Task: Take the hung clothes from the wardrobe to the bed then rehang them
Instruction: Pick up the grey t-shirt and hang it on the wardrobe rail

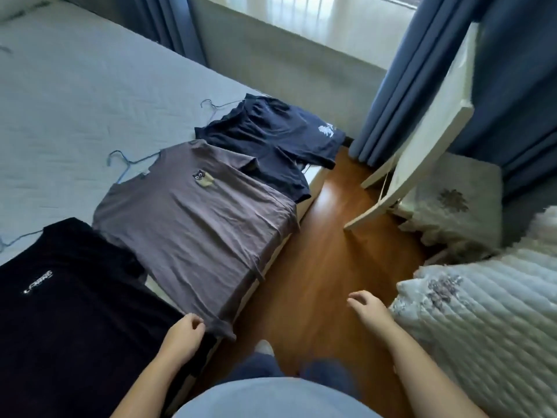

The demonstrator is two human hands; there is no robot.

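Head view: my left hand (184,333) curls at the hem of the grey cotton T-shirt (196,221), grip unclear; my right hand (366,309) hangs loose, empty.

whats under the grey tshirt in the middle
The grey T-shirt lies on the bed. A blue hanger pokes out at its collar; the rest of the hanger is covered by the cloth.

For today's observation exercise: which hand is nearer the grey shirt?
Left. The left hand is right at the hem of the grey shirt; the right hand hangs apart from it, over the floor.
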